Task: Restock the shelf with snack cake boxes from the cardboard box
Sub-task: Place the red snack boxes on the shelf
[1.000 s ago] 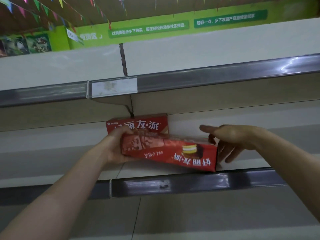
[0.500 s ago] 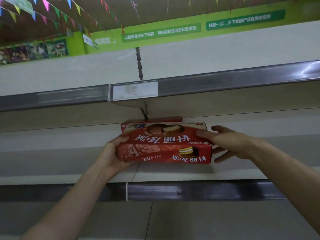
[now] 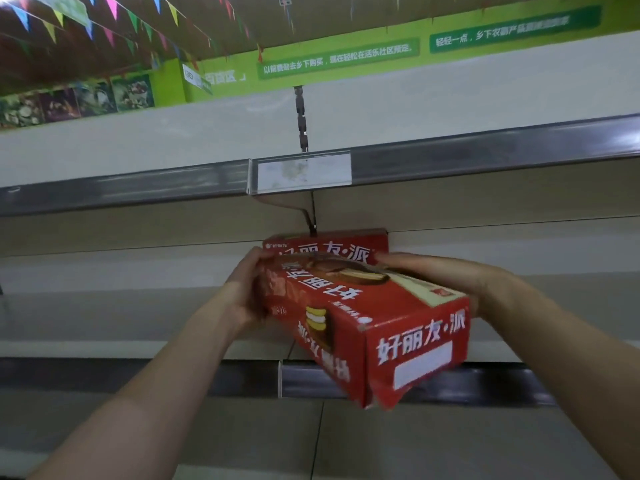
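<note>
A: Starting on the left, what has the left hand [image 3: 247, 289] got?

B: Its fingers are curled round the far left end of the snack cake box [image 3: 363, 320], thumb side on the top edge. The box runs away from that hand to the right and toward the camera.

A: So the long axis isn't along the shelf [image 3: 138, 342]?

B: No. It lies skewed: the far end sits between the two hands over the shelf, the near end juts out past the shelf's front rail [image 3: 485, 382] and dips down.

A: And beyond the hands?

B: A second box [image 3: 329, 245] stands at the back of the shelf, just behind the held one, its face square to us.

A: The right hand [image 3: 446, 278]?

B: Laid along the box's top right edge, fingers fairly straight and pressing; I can't see a thumb wrapped under. Both hands sit at the far end, so the near end hangs unsupported.

A: Meaning?

B: I'd judge the box needs swinging parallel to the one behind before sliding in.
</note>
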Available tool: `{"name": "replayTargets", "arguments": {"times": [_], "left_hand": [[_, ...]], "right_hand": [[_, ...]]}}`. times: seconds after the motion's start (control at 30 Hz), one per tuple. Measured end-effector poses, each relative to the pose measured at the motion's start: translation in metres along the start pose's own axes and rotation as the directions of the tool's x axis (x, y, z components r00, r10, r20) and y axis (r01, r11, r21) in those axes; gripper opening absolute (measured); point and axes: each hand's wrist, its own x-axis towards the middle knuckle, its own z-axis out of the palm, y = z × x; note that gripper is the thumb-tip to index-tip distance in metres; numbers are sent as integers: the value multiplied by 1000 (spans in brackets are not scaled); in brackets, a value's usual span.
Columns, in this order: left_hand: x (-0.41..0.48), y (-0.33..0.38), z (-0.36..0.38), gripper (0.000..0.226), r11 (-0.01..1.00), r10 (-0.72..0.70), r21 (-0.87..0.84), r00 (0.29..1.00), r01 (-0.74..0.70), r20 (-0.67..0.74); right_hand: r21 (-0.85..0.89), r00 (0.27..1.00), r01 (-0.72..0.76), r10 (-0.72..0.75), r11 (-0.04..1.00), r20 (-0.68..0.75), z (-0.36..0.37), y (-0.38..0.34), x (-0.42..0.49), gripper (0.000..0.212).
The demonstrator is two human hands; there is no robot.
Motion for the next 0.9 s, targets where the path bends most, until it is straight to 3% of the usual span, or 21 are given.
{"name": "replayTargets", "arguments": {"times": [0.13,0.23,0.37,0.47,0.6,0.73,0.9], "left_hand": [[1,12,22,52,998,-38,57,996,34,76],[-6,15,4,67,990,-90,122,989,75,119],[-35,1,-24,82,947,-200,305,932,103,304],[-45,-10,-19,104,955,-188,282,923,92,335],[-34,-8,-14,59,963,-16,270,994,-15,109],[-18,12,-31,21,960,127,258,990,-107,-59],[14,14,-46,7,953,220,249,960,-173,-173]], "right_hand": [[35,990,32,-27,999,-137,34,9,39,36],[8,905,192,-174,981,-389,33,17,55,33],[282,783,436,-205,855,-588,19,21,59,45],[397,757,527,-202,752,-621,19,20,63,42],[414,783,521,-224,747,-581,13,26,63,31],[361,756,498,-190,788,-627,-13,27,56,27],[-11,774,312,-261,950,-578,-16,25,62,30]]}}
